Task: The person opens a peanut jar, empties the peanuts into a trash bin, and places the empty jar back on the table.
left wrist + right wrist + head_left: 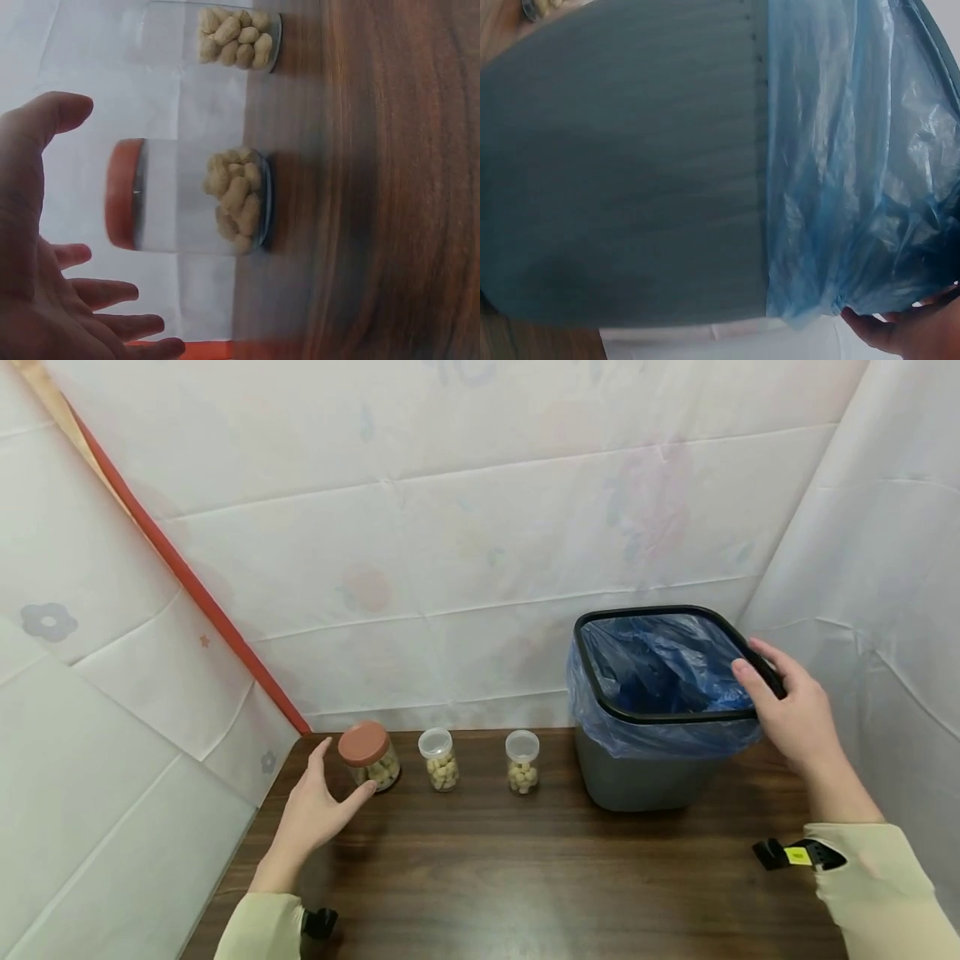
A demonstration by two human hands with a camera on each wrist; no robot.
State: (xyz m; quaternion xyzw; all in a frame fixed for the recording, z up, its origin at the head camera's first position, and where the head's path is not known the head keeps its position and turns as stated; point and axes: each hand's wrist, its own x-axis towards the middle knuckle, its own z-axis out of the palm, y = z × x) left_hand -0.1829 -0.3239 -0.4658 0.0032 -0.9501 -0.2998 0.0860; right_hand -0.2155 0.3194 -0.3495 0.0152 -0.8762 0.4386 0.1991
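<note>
The red-lidded jar [369, 757] stands upright near the table's [480, 868] far left corner, with peanuts [236, 196] in its lower part. Around it, just apart in the left wrist view, the left hand [321, 806] is spread, thumb on one side and fingers on the other. Near the far right corner is the grey bin [637, 781]; the right hand [801, 714] grips the right side of its black rim [678, 719], thumb on top. A blue bag [660, 647] lines the bin and hangs over the rim outside. Between jar and bin, along the table's far edge, two small clear-lidded jars, the left one [440, 760] and the right one [522, 762], stand apart, both holding peanuts. Beyond that edge hangs a white patterned sheet [465, 543]; a red strip [197, 587] slants up leftward from the far left corner. Both sleeves [877, 881] are pale.
</note>
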